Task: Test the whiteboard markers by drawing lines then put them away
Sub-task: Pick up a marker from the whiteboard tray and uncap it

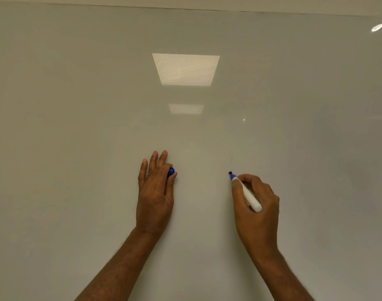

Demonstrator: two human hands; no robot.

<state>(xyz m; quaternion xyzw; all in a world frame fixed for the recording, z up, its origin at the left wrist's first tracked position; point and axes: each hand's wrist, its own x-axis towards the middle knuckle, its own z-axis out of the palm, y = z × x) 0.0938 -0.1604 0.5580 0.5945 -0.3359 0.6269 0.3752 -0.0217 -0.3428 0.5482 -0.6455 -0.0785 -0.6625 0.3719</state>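
A glossy whiteboard fills the whole view. My right hand grips a white marker with a blue collar, its dark tip pointing up-left at or just off the board. A very faint thin vertical mark shows just above the tip. My left hand lies against the board with three fingers stretched upward, while its thumb and forefinger pinch the blue marker cap.
Ceiling lights reflect on the board as a bright rectangle, a dimmer one below it and a small round spot at the top right. The board's top edge runs along the top of the view.
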